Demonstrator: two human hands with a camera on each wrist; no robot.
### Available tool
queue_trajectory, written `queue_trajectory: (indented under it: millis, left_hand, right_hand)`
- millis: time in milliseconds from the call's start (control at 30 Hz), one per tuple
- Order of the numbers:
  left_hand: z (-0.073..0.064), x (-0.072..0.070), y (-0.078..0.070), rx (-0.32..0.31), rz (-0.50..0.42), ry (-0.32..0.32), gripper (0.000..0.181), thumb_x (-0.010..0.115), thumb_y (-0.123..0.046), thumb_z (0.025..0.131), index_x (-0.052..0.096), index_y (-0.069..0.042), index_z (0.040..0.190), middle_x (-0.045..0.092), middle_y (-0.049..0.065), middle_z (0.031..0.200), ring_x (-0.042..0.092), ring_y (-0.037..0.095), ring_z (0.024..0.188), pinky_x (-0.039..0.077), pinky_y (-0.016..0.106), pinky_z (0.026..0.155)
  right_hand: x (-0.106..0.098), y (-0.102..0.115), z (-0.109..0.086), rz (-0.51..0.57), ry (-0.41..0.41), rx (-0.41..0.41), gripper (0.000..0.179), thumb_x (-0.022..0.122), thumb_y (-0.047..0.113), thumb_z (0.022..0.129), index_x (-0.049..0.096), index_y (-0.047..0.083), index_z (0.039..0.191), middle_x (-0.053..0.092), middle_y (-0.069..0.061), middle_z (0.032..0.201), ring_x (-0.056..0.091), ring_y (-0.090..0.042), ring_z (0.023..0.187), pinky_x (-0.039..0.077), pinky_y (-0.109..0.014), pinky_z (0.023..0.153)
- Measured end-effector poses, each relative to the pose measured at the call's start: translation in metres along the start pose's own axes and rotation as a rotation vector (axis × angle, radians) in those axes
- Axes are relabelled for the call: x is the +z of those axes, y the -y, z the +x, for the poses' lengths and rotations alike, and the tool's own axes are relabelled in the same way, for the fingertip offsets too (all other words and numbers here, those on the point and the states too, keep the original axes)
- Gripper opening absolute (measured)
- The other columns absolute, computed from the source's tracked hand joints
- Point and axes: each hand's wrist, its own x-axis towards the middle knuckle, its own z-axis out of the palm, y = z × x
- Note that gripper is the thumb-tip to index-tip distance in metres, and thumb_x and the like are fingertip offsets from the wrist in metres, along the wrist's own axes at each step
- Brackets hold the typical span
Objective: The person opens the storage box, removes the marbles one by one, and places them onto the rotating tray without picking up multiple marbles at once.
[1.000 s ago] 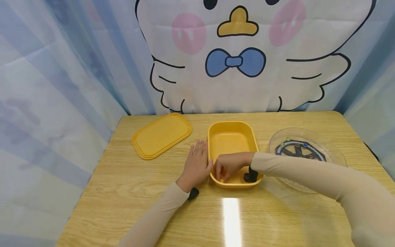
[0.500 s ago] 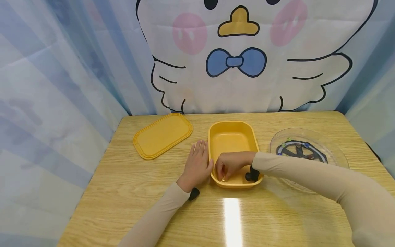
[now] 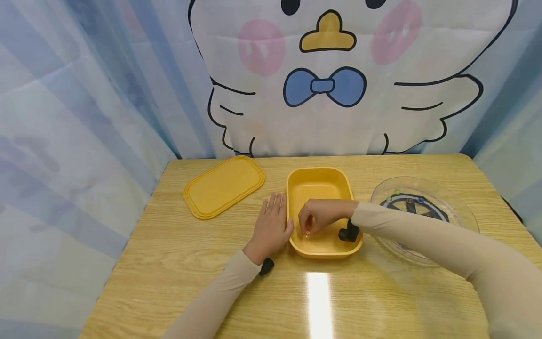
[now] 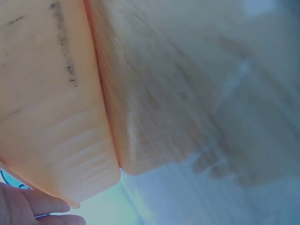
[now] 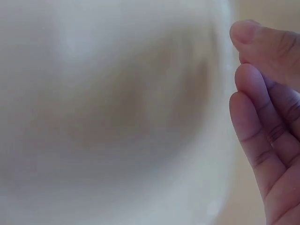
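Note:
My right hand (image 3: 320,214) reaches into the yellow plastic box (image 3: 321,172). Its thumb and index fingertips pinch a small, shiny, amber marble-like piece (image 3: 306,234), mostly covered by the fingers. In the right wrist view the thumb (image 5: 267,49) meets the fingers at the right edge, and the piece does not show there. My left hand (image 3: 269,229) lies with straight fingers along the outside of the box's left wall, the thumb near the rim. Only its fingertips (image 4: 51,208) show in the left wrist view, beside the box's side.
A yellow lid (image 3: 224,187) lies flat at the back left of the table. Right of the box stands a clear round dish (image 3: 463,214) with a black wheel-shaped piece (image 3: 410,205) and a few small green and blue balls, partly hidden by my right sleeve (image 3: 415,235).
My right hand has risen slightly from the box's near left corner, moving away from me with the small amber piece. The left hand has stayed in place.

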Motion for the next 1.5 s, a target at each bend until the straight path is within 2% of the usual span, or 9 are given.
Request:
queue_trajectory:
  millis: [233,467,733,867,1000,1100,1267,1500]
  left_hand:
    - [0.000,0.000,-0.001,-0.006,-0.002,0.016,0.061,0.037,-0.031,0.097,0.027,0.005,0.146,0.028,0.021,0.152,0.020,0.032,0.144,0.015,0.045,0.118]
    - [-0.001,0.000,-0.001,-0.003,-0.015,0.019,0.061,0.037,-0.031,0.098,0.026,0.005,0.146,0.027,0.021,0.152,0.020,0.032,0.145,0.014,0.045,0.119]
    - [-0.001,0.001,0.000,-0.007,-0.041,0.026,0.062,0.040,-0.028,0.098,0.023,0.005,0.147,0.025,0.022,0.153,0.018,0.033,0.145,0.014,0.046,0.119]
    - [-0.001,0.000,-0.001,-0.003,-0.039,0.019,0.062,0.040,-0.028,0.098,0.024,0.005,0.147,0.026,0.022,0.152,0.020,0.034,0.144,0.014,0.046,0.118]
    - [-0.001,0.000,-0.001,0.007,-0.040,0.003,0.061,0.040,-0.028,0.097,0.025,0.006,0.146,0.028,0.023,0.151,0.021,0.034,0.144,0.015,0.047,0.118]
    - [-0.001,0.000,-0.001,0.012,-0.044,-0.005,0.061,0.040,-0.028,0.097,0.025,0.006,0.146,0.029,0.023,0.151,0.022,0.035,0.144,0.016,0.047,0.118]
    - [-0.001,-0.001,-0.001,0.014,-0.049,-0.007,0.061,0.041,-0.027,0.097,0.026,0.007,0.145,0.029,0.024,0.151,0.022,0.035,0.143,0.016,0.048,0.118]
    - [-0.001,-0.001,-0.002,0.005,-0.051,0.012,0.061,0.040,-0.028,0.097,0.024,0.006,0.146,0.026,0.023,0.152,0.020,0.034,0.144,0.015,0.047,0.118]
  right_hand:
    - [-0.030,0.014,-0.022,-0.035,-0.086,0.041,0.010,0.074,0.009,0.078,0.075,0.010,0.089,0.070,0.001,0.087,0.063,-0.006,0.078,0.054,-0.024,0.075]
    - [-0.057,0.029,-0.059,-0.086,-0.219,0.093,0.014,0.074,0.009,0.078,0.074,0.013,0.092,0.070,0.004,0.091,0.063,-0.008,0.081,0.056,-0.035,0.077]
    - [-0.074,0.034,-0.120,-0.196,-0.435,0.158,0.017,0.076,0.012,0.077,0.073,0.024,0.089,0.069,0.010,0.090,0.062,-0.008,0.078,0.054,-0.022,0.072]
    - [-0.073,0.033,-0.152,-0.264,-0.544,0.230,0.020,0.076,0.011,0.076,0.072,0.026,0.087,0.068,0.013,0.088,0.061,-0.004,0.077,0.053,-0.021,0.070]
    - [-0.068,0.029,-0.181,-0.270,-0.611,0.350,0.017,0.076,0.011,0.077,0.073,0.024,0.087,0.068,0.010,0.087,0.058,0.004,0.076,0.052,-0.022,0.069]
    - [-0.062,0.021,-0.199,-0.244,-0.640,0.419,0.016,0.075,0.010,0.077,0.073,0.021,0.087,0.068,0.006,0.088,0.057,0.006,0.077,0.052,-0.020,0.069]
    - [-0.047,0.002,-0.224,-0.213,-0.673,0.465,0.016,0.075,0.008,0.077,0.073,0.017,0.090,0.070,0.003,0.088,0.059,0.005,0.075,0.052,-0.019,0.067]
    - [-0.024,-0.018,-0.243,-0.157,-0.691,0.572,0.015,0.073,0.006,0.078,0.074,0.011,0.092,0.070,0.000,0.087,0.059,0.005,0.073,0.052,-0.018,0.066]
